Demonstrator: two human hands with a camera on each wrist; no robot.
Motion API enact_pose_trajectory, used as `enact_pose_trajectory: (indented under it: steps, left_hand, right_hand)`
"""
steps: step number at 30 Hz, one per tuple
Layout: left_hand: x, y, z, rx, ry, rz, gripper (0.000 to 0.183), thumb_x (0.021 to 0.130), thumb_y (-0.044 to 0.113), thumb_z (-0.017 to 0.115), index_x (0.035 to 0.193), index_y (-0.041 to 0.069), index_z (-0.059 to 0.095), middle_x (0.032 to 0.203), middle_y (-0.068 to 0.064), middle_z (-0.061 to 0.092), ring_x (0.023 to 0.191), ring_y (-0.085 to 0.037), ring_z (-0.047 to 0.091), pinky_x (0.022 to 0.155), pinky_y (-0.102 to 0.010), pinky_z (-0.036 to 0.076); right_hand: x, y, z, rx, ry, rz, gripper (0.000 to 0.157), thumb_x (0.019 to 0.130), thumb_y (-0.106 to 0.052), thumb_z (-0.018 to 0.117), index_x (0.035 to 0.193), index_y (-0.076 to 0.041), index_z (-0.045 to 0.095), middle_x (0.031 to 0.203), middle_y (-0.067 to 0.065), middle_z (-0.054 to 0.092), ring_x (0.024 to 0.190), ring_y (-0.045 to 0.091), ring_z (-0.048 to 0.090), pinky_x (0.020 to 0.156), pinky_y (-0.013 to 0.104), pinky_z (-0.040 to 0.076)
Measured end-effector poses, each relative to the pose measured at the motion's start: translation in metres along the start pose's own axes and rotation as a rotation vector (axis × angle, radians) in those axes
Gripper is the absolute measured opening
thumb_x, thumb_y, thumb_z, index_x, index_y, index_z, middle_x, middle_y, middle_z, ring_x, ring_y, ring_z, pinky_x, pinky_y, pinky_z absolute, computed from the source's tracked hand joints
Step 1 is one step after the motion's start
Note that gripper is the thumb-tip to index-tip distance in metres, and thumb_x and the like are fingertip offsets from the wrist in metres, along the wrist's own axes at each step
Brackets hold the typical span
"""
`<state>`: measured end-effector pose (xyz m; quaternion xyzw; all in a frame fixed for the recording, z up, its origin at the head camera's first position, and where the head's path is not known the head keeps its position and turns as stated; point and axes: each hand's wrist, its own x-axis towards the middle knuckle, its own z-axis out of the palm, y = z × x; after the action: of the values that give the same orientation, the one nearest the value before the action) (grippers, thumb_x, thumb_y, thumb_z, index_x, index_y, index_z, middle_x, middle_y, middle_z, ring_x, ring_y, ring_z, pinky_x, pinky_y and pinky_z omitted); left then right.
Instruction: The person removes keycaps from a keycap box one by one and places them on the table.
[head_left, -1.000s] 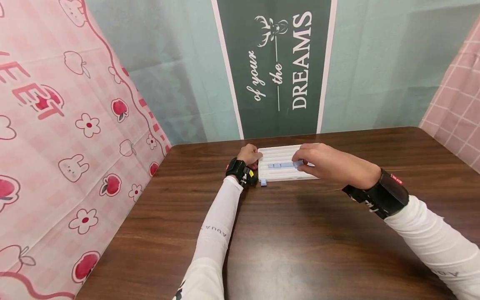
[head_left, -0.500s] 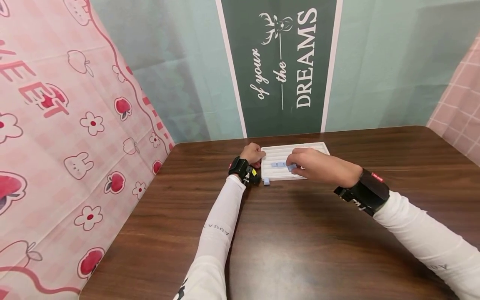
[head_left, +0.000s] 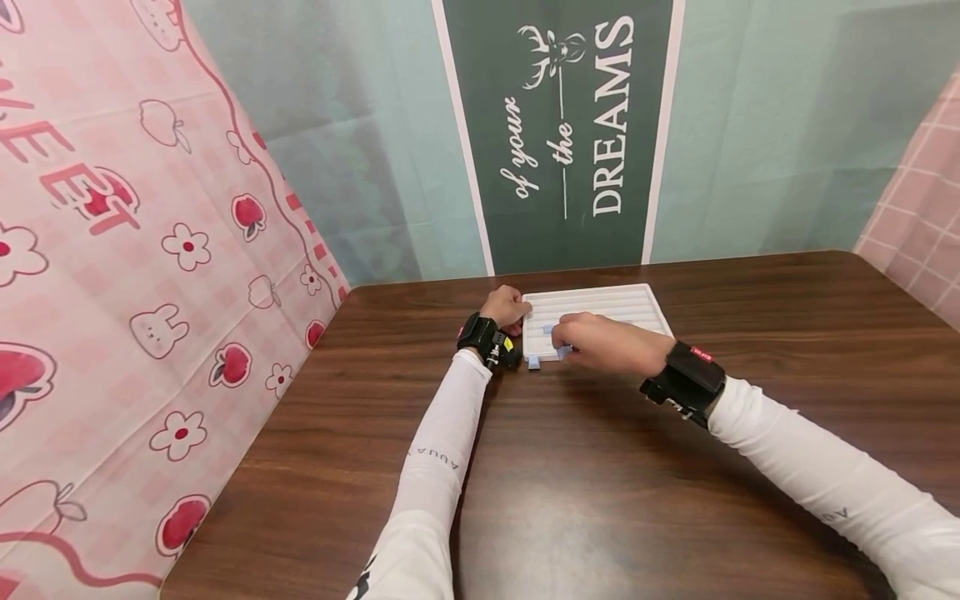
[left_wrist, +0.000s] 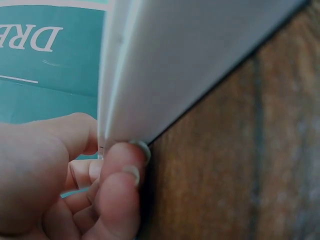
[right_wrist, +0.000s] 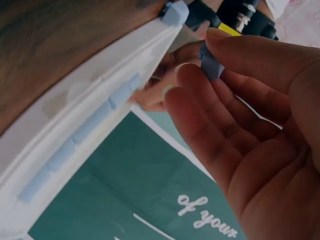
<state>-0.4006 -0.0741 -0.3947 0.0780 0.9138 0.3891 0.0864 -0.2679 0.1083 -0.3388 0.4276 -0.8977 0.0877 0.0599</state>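
A white ridged tray lies near the table's far edge. My left hand grips its left end; in the left wrist view curled fingers meet the white wall from outside. My right hand is over the tray's front left part, pinching a small light blue keycap between thumb and fingers. Several light blue keycaps sit in a row along one groove, mostly hidden by the right hand in the head view. Another blue keycap is at the tray's front left corner.
The brown wooden table extends toward me and to both sides. Behind it hangs a green cloth with white lettering. A pink patterned cloth borders the left side, and a pink checked one the right.
My right hand has moved left and slightly toward me, from the right part of the keycap row to near the front left corner. The left hand keeps its hold on the tray.
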Motion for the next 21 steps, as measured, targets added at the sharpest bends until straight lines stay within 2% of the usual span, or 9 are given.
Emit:
enact_pose_trajectory:
  steps: [7,11,16,21]
  left_hand:
    - [0.002,-0.003,0.000,0.010,-0.005,-0.023,0.027,0.082,0.021,0.054,0.060,0.011,0.043,0.053,-0.004,0.053,0.044,-0.015,0.058,0.044,-0.026,0.050]
    - [-0.003,-0.003,0.000,-0.005,0.007,-0.002,0.029,0.083,0.020,0.053,0.058,0.011,0.041,0.054,-0.005,0.054,0.044,-0.015,0.057,0.044,-0.026,0.050]
    - [-0.009,0.000,-0.002,-0.016,0.018,0.032,0.031,0.083,0.018,0.054,0.056,0.011,0.039,0.054,-0.006,0.054,0.044,-0.016,0.057,0.044,-0.027,0.050]
    - [-0.007,0.000,-0.003,0.002,0.007,0.021,0.030,0.083,0.019,0.054,0.057,0.012,0.040,0.053,-0.003,0.052,0.045,-0.015,0.058,0.044,-0.026,0.050]
  right_hand:
    - [0.010,0.000,0.013,0.022,-0.012,-0.017,0.005,0.076,-0.010,0.063,0.078,-0.014,0.061,0.074,-0.001,0.054,0.067,0.007,0.044,0.060,0.020,0.039]
    - [0.014,0.001,0.022,0.034,-0.024,-0.022,0.005,0.075,-0.011,0.065,0.078,-0.011,0.061,0.073,0.000,0.056,0.065,0.007,0.045,0.058,0.021,0.040]
    - [0.017,0.003,0.034,0.047,0.029,-0.061,0.009,0.071,-0.007,0.067,0.075,-0.009,0.059,0.069,0.001,0.056,0.062,0.008,0.044,0.056,0.021,0.039]
    - [0.019,0.002,0.038,0.061,0.010,-0.036,0.008,0.072,-0.006,0.064,0.075,-0.010,0.057,0.070,0.001,0.056,0.063,0.008,0.044,0.057,0.020,0.038]
